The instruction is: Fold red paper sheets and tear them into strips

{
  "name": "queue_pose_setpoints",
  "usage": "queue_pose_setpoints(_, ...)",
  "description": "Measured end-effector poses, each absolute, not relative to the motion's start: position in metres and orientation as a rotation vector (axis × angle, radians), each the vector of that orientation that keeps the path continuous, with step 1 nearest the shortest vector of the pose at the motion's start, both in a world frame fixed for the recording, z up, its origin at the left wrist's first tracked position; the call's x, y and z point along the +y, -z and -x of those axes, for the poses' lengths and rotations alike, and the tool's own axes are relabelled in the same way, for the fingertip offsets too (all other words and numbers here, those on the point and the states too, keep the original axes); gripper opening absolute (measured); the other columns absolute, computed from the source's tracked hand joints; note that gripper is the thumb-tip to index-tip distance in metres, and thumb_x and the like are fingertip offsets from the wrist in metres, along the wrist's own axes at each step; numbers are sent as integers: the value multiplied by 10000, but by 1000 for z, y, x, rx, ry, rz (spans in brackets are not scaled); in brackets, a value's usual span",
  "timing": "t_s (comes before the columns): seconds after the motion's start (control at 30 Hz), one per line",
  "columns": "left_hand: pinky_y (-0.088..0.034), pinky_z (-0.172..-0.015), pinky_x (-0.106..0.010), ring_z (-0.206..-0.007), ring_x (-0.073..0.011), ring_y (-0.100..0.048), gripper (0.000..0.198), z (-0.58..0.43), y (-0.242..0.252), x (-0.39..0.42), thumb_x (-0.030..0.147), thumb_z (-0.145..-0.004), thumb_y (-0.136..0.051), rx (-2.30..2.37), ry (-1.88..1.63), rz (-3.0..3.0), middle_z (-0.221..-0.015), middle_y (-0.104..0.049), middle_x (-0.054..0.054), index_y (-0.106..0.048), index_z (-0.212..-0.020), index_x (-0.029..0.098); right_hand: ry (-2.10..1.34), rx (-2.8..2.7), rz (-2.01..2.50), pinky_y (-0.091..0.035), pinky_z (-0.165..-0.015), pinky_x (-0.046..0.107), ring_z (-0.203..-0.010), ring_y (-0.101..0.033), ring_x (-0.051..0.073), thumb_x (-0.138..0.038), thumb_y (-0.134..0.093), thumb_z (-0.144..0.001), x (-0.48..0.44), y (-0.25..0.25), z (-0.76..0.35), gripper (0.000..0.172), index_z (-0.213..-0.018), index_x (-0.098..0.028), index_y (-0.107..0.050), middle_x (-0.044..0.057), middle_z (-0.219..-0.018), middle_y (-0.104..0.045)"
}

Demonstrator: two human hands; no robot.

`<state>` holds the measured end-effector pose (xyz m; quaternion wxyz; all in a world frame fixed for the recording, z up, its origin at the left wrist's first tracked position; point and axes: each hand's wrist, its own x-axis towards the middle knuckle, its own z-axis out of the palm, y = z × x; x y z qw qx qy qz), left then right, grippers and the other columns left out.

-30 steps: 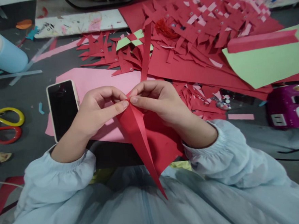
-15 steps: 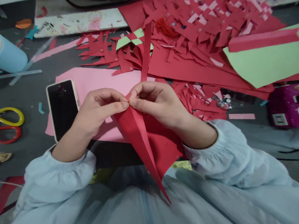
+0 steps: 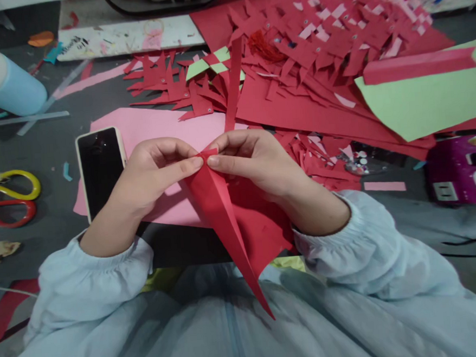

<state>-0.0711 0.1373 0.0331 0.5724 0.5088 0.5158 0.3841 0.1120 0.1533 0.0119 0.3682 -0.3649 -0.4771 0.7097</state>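
Note:
Both hands pinch the top end of a folded red paper strip (image 3: 225, 223) that tapers to a point over my lap. My left hand (image 3: 152, 173) grips it with thumb and forefinger from the left. My right hand (image 3: 253, 161) pinches the same spot from the right, fingers curled. A thin red strip (image 3: 231, 86) rises from behind the fingers toward the far paper pile. Under the hands lies a pink paper sheet (image 3: 145, 128), and a black phone (image 3: 101, 169) rests on its left edge.
A heap of red cut paper shapes (image 3: 314, 48) fills the far right, with a green sheet (image 3: 424, 100) over it. Yellow and red scissors handles (image 3: 9, 197) lie at the left. A blue and white tube (image 3: 7, 86) is far left. A purple device (image 3: 461, 168) sits right.
The hands stay pinched on the strip's top with small finger shifts; the strip's lower point has swung slightly to the right.

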Motion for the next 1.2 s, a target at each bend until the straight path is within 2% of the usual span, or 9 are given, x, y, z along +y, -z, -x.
queue_pose_setpoints(0.2, -453, -612, -265, -589, -118, -549, 177, 69, -30, 137, 303, -644, -831, 1178, -954, -1140, -616, -607, 8, -691, -634, 196, -1711, -1259, 968, -386, -478, 198, -525, -488, 57, -400, -835, -658, 153, -12, -110, 305, -730, -160, -661, -37, -630, -606)
queue_pose_setpoints(0.37, -461, -642, -258, -589, -101, -541, 165, 68, -29, 136, 263, -662, -815, 1160, -1011, -1095, -601, -578, 28, -679, -643, 172, -1662, -1234, 947, -402, -502, 204, -543, -500, 61, -397, -828, -669, 153, -12, -109, 295, -734, -169, -652, -33, -658, -618)
queue_pose_setpoints(0.63, -462, -630, -241, -601, -87, -546, 126, 70, -25, 137, 240, -665, -811, 1196, -1078, -1102, -676, -639, 23, -705, -683, 174, -1809, -1199, 995, -389, -505, 203, -545, -500, 62, -415, -854, -627, 155, -10, -112, 338, -745, -162, -664, -37, -634, -606)
queue_pose_setpoints(0.77, -467, -637, -248, -624, -99, -561, 141, 70, -23, 139, 260, -668, -812, 1222, -1075, -1149, -689, -646, 11, -697, -676, 177, -1735, -1223, 1016, -377, -495, 208, -536, -484, 63, -428, -851, -626, 156, -8, -111, 343, -714, -165, -649, -39, -620, -593)
queue_pose_setpoints(1.0, -494, -686, -277, -697, -140, -610, 166, 71, -23, 138, 303, -690, -800, 1315, -1054, -1151, -715, -656, -5, -682, -688, 187, -1561, -1258, 981, -431, -568, 232, -590, -520, 82, -403, -828, -668, 154, -5, -109, 285, -737, -184, -657, -24, -691, -633)
queue_pose_setpoints(1.2, -504, -694, -268, -735, -143, -620, 140, 72, -22, 139, 299, -689, -795, 1335, -1086, -1202, -761, -685, -9, -699, -713, 199, -1783, -1207, 1022, -422, -548, 219, -566, -512, 71, -410, -868, -600, 157, -7, -111, 339, -734, -163, -679, -28, -658, -624)
